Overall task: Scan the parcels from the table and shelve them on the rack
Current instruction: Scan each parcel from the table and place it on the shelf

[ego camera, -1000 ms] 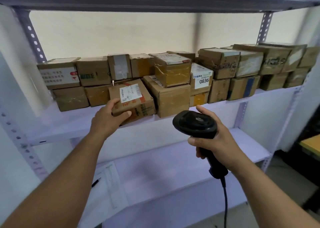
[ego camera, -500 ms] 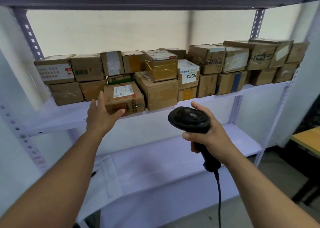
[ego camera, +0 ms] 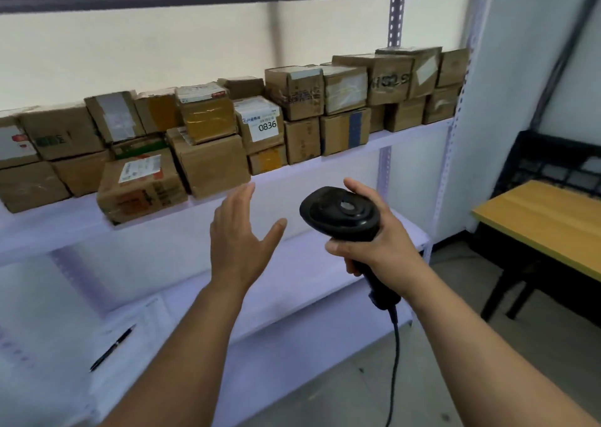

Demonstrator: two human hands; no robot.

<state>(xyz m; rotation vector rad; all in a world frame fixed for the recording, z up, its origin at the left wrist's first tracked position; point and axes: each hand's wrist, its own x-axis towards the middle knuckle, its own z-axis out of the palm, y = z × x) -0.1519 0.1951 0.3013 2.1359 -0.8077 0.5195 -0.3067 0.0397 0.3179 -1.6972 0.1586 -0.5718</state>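
Note:
A brown cardboard parcel [ego camera: 141,186] with a white label lies at the front edge of the rack's middle shelf [ego camera: 48,228], in front of two stacked rows of other parcels [ego camera: 341,101]. My left hand [ego camera: 240,241] hovers open in front of the shelf, to the right of that parcel and apart from it, fingers straight. My right hand [ego camera: 374,241] grips the handle of a black corded barcode scanner [ego camera: 341,213], its head pointing toward the shelf.
A lower shelf [ego camera: 292,280] carries a sheet of paper [ego camera: 136,326] and a black pen [ego camera: 112,348]. A wooden table [ego camera: 546,218] stands at the right, with a black crate [ego camera: 553,163] behind it. A perforated rack post [ego camera: 452,150] rises at the right.
My left hand has let go of the labelled parcel, which now rests on the shelf, and has drawn back to the right. The view has turned right, bringing the table into sight.

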